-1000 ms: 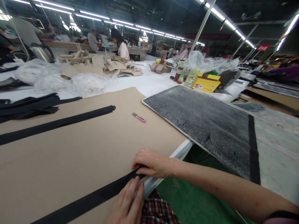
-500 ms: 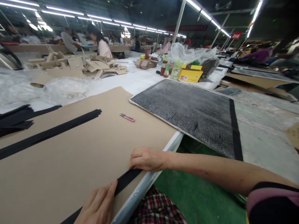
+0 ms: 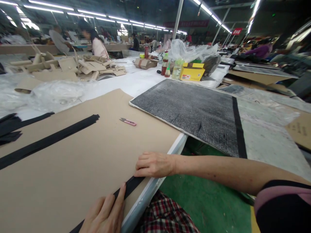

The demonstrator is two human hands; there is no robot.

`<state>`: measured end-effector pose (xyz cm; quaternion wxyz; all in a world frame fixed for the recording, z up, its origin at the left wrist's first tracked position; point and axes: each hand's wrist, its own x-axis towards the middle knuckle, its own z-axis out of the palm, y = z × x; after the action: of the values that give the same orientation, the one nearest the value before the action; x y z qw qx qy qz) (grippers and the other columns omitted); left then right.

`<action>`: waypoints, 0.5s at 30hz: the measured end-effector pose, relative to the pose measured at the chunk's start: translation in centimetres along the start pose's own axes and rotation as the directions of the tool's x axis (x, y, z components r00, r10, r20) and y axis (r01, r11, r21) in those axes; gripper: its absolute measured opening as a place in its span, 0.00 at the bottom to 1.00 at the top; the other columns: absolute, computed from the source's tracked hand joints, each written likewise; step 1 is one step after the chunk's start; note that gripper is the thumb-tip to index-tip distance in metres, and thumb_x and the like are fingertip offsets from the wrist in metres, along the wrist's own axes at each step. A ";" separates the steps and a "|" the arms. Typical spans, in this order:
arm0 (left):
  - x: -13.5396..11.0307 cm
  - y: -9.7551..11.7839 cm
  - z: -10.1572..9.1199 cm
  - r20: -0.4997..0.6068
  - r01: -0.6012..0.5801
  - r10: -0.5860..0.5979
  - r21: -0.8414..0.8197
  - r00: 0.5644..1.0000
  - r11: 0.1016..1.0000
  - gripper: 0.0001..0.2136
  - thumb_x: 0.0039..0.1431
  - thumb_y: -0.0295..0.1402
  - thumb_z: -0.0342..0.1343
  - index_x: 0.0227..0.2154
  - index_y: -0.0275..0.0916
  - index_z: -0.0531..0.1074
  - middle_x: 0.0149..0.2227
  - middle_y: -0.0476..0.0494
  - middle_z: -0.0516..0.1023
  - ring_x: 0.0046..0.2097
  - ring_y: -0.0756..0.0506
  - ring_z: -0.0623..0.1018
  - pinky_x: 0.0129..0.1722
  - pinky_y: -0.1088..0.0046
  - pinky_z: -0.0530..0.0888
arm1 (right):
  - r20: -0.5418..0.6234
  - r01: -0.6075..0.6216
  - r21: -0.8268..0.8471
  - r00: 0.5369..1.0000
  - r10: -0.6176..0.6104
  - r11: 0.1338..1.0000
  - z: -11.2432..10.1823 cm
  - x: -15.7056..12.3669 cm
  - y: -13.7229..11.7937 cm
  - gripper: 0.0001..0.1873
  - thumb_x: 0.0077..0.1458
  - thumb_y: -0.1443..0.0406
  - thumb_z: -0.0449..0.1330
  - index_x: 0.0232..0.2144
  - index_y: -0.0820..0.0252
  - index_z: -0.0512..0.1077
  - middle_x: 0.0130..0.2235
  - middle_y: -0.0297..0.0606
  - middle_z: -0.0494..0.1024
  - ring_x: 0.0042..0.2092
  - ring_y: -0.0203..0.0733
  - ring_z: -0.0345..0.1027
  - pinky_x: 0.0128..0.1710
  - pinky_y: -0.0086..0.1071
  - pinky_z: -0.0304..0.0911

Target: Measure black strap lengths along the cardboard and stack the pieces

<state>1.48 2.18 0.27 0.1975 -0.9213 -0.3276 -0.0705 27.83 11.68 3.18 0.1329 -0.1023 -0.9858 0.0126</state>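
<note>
A black fabric strip (image 3: 131, 185) lies along the near edge of a large tan cardboard sheet (image 3: 80, 155). My right hand (image 3: 155, 164) rests at the strip's right end, fingers curled and pressing it onto the sheet. My left hand (image 3: 107, 213) lies flat on the strip lower down, fingers stretched out along it. A second, longer black strip (image 3: 48, 140) runs across the sheet further away. Small pink thread snips (image 3: 128, 121) lie on the sheet near its far right corner.
A dark grey textured board (image 3: 191, 113) with a black band sits to the right. A yellow box (image 3: 191, 72), bottles (image 3: 166, 68) and plastic bags stand behind it. Cardboard pieces (image 3: 73, 66) and clear plastic pile at the back left. Other people work at distant tables. Green floor shows below the table's edge.
My left hand has slid left and down along the near strip, away from my right hand, which stays on the strip's end. The view has swung to the right.
</note>
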 end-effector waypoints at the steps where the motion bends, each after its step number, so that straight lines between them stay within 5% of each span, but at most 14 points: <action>1: 0.1 0.1 0.0 0.005 -0.006 0.006 0.015 1.000 1.000 0.23 0.56 0.24 0.48 0.57 0.34 0.63 0.37 0.43 0.74 0.33 0.47 0.70 0.35 0.68 0.69 | 0.001 0.001 -0.016 1.000 -0.001 1.000 0.0 0.0 -0.1 0.13 0.66 0.67 0.46 0.43 0.62 0.71 0.39 0.38 0.73 0.40 0.37 0.61 0.37 0.32 0.56; 15: 1.6 0.7 -0.6 0.076 0.094 -0.090 -0.052 0.993 0.994 0.25 0.57 0.25 0.47 0.57 0.49 0.64 0.33 0.44 0.72 0.33 0.46 0.70 0.32 0.69 0.66 | -0.019 -0.058 -0.158 0.998 0.056 0.986 -0.5 -1.5 -0.7 0.13 0.66 0.67 0.46 0.39 0.62 0.70 0.36 0.38 0.71 0.37 0.37 0.60 0.34 0.33 0.52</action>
<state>3.16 2.31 0.99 0.1565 -0.9123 -0.3746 -0.0547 29.24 10.68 3.34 0.1311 -0.1408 -0.9793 -0.0629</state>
